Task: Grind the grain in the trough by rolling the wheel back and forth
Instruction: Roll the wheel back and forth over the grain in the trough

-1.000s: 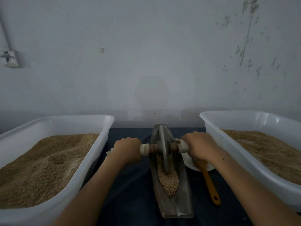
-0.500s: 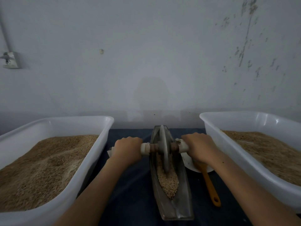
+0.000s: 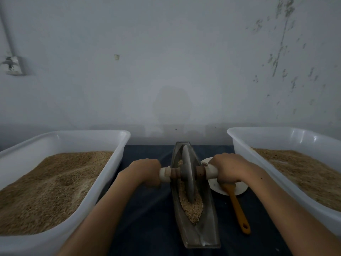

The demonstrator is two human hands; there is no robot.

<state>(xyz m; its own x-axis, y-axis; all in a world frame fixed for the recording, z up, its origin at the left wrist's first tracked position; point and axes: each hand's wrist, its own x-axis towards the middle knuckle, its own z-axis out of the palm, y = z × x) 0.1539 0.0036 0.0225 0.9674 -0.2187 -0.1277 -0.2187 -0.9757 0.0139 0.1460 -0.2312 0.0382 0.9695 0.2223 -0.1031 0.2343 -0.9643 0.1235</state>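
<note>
A person's left hand [image 3: 145, 170] and right hand [image 3: 227, 168] are each gripping one end of the axle [image 3: 186, 172] running through the grinding wheel [image 3: 188, 174], which is standing upright in grain [image 3: 191, 207] inside the boat-shaped trough [image 3: 206, 230]. White tubs of grain are flanking the trough, left [image 3: 103, 183] and right [image 3: 245, 154].
</note>
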